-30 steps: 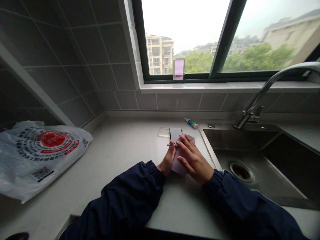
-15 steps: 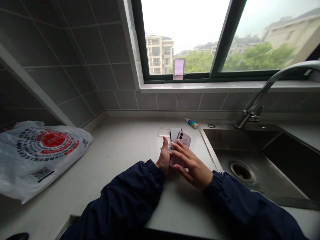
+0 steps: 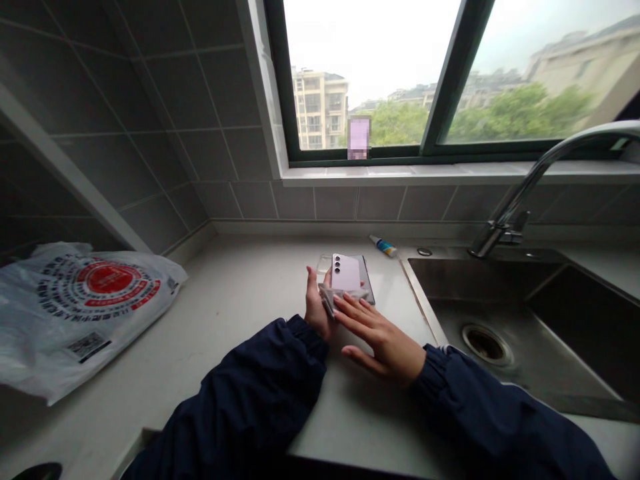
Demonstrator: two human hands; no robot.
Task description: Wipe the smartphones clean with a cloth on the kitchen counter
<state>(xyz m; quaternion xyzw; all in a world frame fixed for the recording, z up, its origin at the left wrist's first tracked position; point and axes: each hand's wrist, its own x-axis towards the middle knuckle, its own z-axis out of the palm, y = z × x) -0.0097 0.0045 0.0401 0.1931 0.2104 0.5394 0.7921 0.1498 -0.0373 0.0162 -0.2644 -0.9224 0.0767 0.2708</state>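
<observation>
A lilac smartphone (image 3: 346,273) with several rear lenses lies back up over a dark flat slab (image 3: 368,281), possibly another phone, whose edge shows to the right. My left hand (image 3: 316,308) grips the phone's near left side, its thumb hidden behind the phone. A grey cloth (image 3: 340,295) is bunched against the phone's near end. The fingertips of my right hand (image 3: 377,340) press on that cloth. A clear phone case (image 3: 324,264) sits on the counter behind my left hand, partly hidden by the phone.
A small tube (image 3: 383,246) lies near the wall. To the right are a steel sink (image 3: 480,283) and a curved faucet (image 3: 505,230). A white printed plastic bag (image 3: 85,313) lies on the pale countertop (image 3: 240,287) at left.
The lilac phone has shifted up and left onto the dark slab and now lies straighter. My right hand has slid toward me onto the cloth, with its fingers more spread.
</observation>
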